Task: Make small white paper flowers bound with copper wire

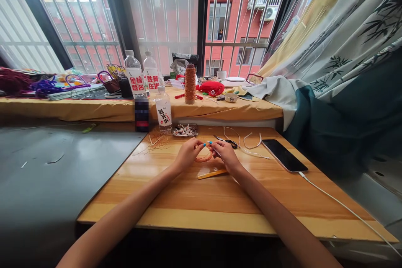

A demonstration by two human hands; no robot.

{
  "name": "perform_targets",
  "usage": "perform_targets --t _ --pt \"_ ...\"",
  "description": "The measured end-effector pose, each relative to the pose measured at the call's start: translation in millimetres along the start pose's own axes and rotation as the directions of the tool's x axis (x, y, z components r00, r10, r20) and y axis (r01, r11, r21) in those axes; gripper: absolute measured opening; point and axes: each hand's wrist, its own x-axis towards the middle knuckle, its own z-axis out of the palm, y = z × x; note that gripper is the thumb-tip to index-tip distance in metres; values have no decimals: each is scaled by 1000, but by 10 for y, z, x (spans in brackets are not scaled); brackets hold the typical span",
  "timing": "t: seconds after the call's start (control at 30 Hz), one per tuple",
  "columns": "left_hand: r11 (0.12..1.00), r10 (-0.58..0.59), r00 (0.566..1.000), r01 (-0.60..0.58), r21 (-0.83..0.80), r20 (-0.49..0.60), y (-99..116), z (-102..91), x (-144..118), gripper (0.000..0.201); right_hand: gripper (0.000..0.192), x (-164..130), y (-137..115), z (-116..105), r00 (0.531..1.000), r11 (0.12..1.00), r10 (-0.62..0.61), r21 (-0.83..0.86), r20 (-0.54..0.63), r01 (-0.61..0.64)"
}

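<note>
Over the wooden table, my left hand (189,153) and my right hand (226,155) meet with thumbs and index fingers pinched close together. Both grip a coil of thin orange cord (204,159), whose loop hangs below the fingertips. A small pale piece, too small to name, shows between the blue-nailed thumbs. Something slim and light lies along the fingers of my right hand; I cannot make out its kind. A flat yellow strip (211,174) rests on the table just below my right hand. Black-handled scissors (231,143) lie right behind that hand.
A clear tray of small beads (185,130) stands behind my hands, beside a water bottle (163,111). Orange thread scraps (155,140) lie to the left. White cords (251,150) and a phone (284,155) on a cable are at right. A cone of orange cord (189,83) stands on the sill.
</note>
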Motion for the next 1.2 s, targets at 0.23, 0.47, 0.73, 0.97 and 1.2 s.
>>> perform_targets --t 0.23,0.47,0.73,0.97,1.2 --pt "972 102 986 -126 199 131 59 12 -86 25 18 -46 -60 22 991 980 133 142 36 -136" --pt "992 73 994 -81 99 79 52 19 -61 25 21 -50 -62 30 995 990 100 101 28 -102" --pt "947 -174 980 193 -255 94 64 23 -18 30 24 -37 -29 40 1000 1000 -2 -4 29 3" --pt "650 -419 855 517 -557 305 91 52 -25 29 26 -28 12 47 985 971 -170 -165 38 174" --pt "613 -448 862 489 -621 236 84 102 -36 28 26 -8 51 38 982 961 -182 -204 51 189"
